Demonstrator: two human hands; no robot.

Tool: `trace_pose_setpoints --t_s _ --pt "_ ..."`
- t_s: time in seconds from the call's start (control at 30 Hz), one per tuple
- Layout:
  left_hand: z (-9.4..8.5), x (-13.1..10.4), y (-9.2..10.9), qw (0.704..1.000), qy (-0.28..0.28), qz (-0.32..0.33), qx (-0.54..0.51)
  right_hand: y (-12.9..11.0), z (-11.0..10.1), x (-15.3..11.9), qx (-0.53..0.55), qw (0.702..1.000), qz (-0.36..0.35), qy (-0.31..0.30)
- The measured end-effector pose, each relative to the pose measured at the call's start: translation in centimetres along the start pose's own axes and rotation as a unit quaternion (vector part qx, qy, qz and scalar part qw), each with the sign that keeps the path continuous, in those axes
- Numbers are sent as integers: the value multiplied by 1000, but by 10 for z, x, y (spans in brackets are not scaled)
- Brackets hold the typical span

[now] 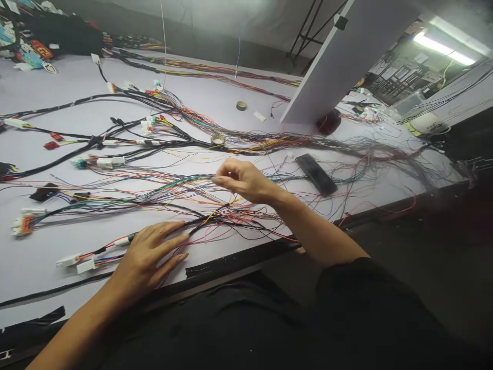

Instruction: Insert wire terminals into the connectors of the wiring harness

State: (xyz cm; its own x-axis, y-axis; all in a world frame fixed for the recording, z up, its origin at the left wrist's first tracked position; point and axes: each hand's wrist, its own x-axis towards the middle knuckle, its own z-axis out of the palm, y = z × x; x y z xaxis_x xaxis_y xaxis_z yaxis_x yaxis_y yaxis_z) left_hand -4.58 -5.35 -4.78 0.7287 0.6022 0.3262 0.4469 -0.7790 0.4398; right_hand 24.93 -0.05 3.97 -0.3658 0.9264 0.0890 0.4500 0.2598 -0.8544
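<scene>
Pale table (pixel 46 95) under long wire looms (pixel 94 97), with an upright white panel (pixel 327 67) toward the right and a lit tube lamp (pixel 442 49) farther off. Past the panel, a see-through bin (pixel 412 105), contents too hazy to tell. Dark front edge (pixel 239 259) just beside the left hand (pixel 148 252), fingers spread and touching the wire bundle (pixel 213 218). Right hand (pixel 244 181) above nearby wires, thumb and forefinger tips together; impossible to tell whether around a wire. Narrow strip of table between bundle and edge.
</scene>
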Motion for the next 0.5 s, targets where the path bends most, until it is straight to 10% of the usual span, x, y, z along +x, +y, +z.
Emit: trace_pose_setpoints --t_s 0.23,0.5 --pt "0 -3 -2 1000 -10 2 -3 16 64 33 -118 983 61 -129" --pt "-14 -8 -1 1000 -5 8 -16 20 21 13 95 982 77 -140"
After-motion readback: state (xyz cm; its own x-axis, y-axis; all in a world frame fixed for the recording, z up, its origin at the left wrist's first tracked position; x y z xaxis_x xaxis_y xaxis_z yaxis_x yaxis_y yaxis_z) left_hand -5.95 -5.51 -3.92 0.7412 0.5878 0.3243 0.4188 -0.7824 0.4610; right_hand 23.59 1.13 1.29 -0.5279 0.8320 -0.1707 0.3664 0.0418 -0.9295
